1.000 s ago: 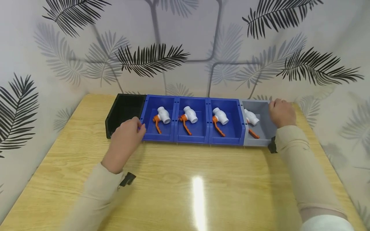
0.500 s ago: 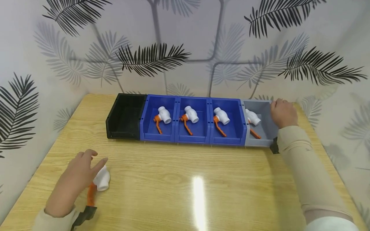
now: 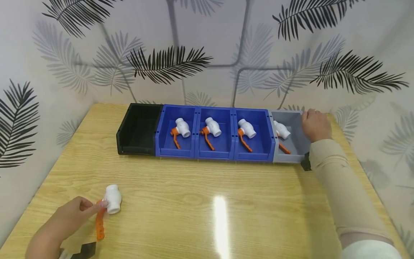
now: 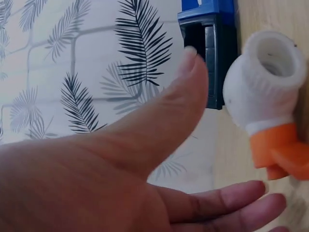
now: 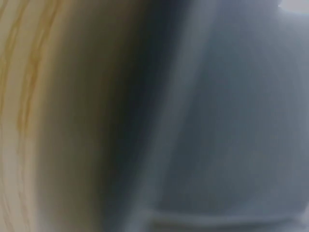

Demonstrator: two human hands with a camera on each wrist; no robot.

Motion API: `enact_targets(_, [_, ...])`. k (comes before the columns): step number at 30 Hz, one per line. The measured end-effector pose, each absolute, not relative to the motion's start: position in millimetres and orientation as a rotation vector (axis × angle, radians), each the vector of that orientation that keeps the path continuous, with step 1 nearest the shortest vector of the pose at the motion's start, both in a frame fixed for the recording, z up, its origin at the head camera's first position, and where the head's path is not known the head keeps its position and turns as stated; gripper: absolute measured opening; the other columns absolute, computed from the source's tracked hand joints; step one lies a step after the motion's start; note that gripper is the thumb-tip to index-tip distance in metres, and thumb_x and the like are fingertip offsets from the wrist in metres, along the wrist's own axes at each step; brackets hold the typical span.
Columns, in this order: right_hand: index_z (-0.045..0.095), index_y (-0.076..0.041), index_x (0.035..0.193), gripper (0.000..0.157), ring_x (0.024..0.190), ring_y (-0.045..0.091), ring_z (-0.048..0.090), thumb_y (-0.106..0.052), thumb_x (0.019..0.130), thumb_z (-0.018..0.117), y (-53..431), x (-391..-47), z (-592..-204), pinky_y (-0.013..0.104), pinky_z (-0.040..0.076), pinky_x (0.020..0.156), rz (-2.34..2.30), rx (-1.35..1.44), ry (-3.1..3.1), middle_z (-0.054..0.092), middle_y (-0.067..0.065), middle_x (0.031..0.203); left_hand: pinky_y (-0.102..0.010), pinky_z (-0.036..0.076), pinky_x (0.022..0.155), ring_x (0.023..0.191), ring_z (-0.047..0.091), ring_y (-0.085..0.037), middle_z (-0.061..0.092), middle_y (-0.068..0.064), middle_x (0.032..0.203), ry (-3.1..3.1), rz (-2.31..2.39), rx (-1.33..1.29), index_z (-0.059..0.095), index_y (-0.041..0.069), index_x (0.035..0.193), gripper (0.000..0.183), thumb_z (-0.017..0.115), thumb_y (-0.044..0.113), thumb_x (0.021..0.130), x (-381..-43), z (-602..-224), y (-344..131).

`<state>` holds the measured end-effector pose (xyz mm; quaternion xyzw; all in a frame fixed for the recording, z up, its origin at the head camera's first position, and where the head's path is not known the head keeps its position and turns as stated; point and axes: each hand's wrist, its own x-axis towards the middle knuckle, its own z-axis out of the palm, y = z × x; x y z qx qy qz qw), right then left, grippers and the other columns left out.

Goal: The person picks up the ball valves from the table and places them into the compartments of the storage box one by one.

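Note:
A white ball valve point(image 3: 113, 198) with an orange lever handle lies on the wooden table at the front left. My left hand point(image 3: 68, 218) is beside it, thumb and fingers spread; the thumb overlaps the valve in the head view. From the left wrist, the extended thumb and fingers show with a gap to the valve point(image 4: 263, 92). At the far right, my right hand point(image 3: 316, 126) grips the right-hand wall of a grey bin point(image 3: 297, 138), its fingertips hidden. Another white valve point(image 3: 281, 130) with an orange lever lies inside that bin. The right wrist view is blurred.
Left of the grey bin, several blue bins point(image 3: 216, 155) stand joined in a row, each with an orange-handled white valve. A black bin point(image 3: 139, 149) ends the row at left. Behind the table point(image 3: 174, 208) hangs a leaf-patterned backdrop point(image 3: 207, 32).
My left hand has moved from the black bin down to the front left, beside the loose valve, and its thumb has lowered over it. The right hand has stayed on the grey bin.

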<state>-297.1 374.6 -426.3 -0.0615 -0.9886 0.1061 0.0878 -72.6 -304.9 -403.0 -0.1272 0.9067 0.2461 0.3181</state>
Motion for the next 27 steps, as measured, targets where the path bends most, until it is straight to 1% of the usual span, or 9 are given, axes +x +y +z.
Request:
enact_targets(2, [0.05, 0.01, 0.093, 0.049, 0.087, 0.05, 0.049, -0.029, 0.099, 0.02, 374, -297, -426, 0.059, 0.037, 0.074, 0.32, -0.194, -2.95, 0.051, 0.031, 0.091, -0.041, 0.044, 0.07, 0.085, 0.055, -0.025, 0.059, -0.015, 0.1, 2.377, 0.671, -0.337, 0.048, -0.006, 0.107, 0.08, 0.046, 0.07, 0.081, -69, -409, -305])
enact_targets(5, [0.05, 0.01, 0.094, 0.049, 0.088, 0.05, 0.049, -0.029, 0.099, 0.021, 374, -297, -425, 0.059, 0.037, 0.074, 0.316, -0.2, -2.958, 0.051, 0.031, 0.092, -0.04, 0.044, 0.07, 0.086, 0.053, -0.025, 0.058, -0.013, 0.099, 2.384, 0.732, -0.334, 0.047, -0.006, 0.109, 0.077, 0.052, 0.066, 0.081, -65, -415, -304])
enact_targets(10, [0.049, 0.011, 0.094, 0.049, 0.088, 0.05, 0.049, -0.028, 0.1, 0.02, 374, -296, -424, 0.059, 0.037, 0.074, 0.318, -0.206, -2.962, 0.051, 0.031, 0.092, -0.04, 0.043, 0.073, 0.089, 0.052, -0.024, 0.055, -0.012, 0.101, 2.374, 0.779, -0.324, 0.041, -0.01, 0.116, 0.081, 0.056, 0.061, 0.081, -62, -418, -303])
enact_targets(13, [0.049, 0.011, 0.093, 0.049, 0.087, 0.049, 0.049, -0.028, 0.099, 0.02, 373, -295, -424, 0.058, 0.037, 0.073, 0.312, -0.205, -2.961, 0.051, 0.031, 0.091, -0.042, 0.044, 0.074, 0.088, 0.053, -0.024, 0.055, -0.012, 0.1, 2.338, 0.763, -0.338, 0.043, -0.01, 0.116, 0.083, 0.058, 0.062, 0.079, -61, -419, -302])
enact_targets(15, [0.049, 0.01, 0.092, 0.049, 0.086, 0.049, 0.049, -0.028, 0.099, 0.02, 373, -295, -424, 0.058, 0.037, 0.072, 0.311, -0.205, -2.961, 0.051, 0.03, 0.091, -0.042, 0.044, 0.074, 0.087, 0.053, -0.024, 0.056, -0.011, 0.098, 2.33, 0.758, -0.348, 0.046, -0.01, 0.113, 0.082, 0.059, 0.063, 0.077, -60, -420, -302])
enact_targets(17, [0.049, 0.01, 0.092, 0.049, 0.086, 0.049, 0.049, -0.029, 0.099, 0.019, 373, -295, -424, 0.058, 0.038, 0.072, 0.308, -0.207, -2.962, 0.051, 0.03, 0.091, -0.041, 0.044, 0.073, 0.085, 0.052, -0.022, 0.056, -0.009, 0.096, 2.331, 0.762, -0.351, 0.049, -0.009, 0.109, 0.079, 0.06, 0.063, 0.077, -59, -421, -302])
enact_targets(21, [0.049, 0.01, 0.093, 0.049, 0.087, 0.05, 0.049, -0.029, 0.1, 0.02, 372, -295, -425, 0.058, 0.038, 0.071, 0.307, -0.213, -2.966, 0.051, 0.031, 0.091, -0.036, 0.042, 0.069, 0.08, 0.049, -0.019, 0.055, -0.005, 0.089, 2.371, 0.788, -0.324, 0.052, -0.006, 0.102, 0.068, 0.062, 0.057, 0.08, -57, -421, -302])
enact_targets(25, [0.049, 0.011, 0.095, 0.049, 0.089, 0.05, 0.049, -0.028, 0.1, 0.02, 372, -296, -425, 0.059, 0.038, 0.072, 0.304, -0.216, -2.969, 0.051, 0.031, 0.093, -0.033, 0.041, 0.066, 0.077, 0.048, -0.018, 0.054, -0.002, 0.085, 2.411, 0.799, -0.302, 0.054, -0.004, 0.098, 0.056, 0.062, 0.049, 0.084, -57, -421, -301])
enact_targets(27, [0.049, 0.011, 0.095, 0.049, 0.089, 0.05, 0.049, -0.029, 0.1, 0.02, 372, -295, -424, 0.059, 0.038, 0.072, 0.303, -0.214, -2.966, 0.051, 0.031, 0.093, -0.033, 0.041, 0.066, 0.076, 0.049, -0.017, 0.054, -0.002, 0.083, 2.429, 0.794, -0.296, 0.055, -0.004, 0.098, 0.053, 0.061, 0.048, 0.085, -57, -421, -301])
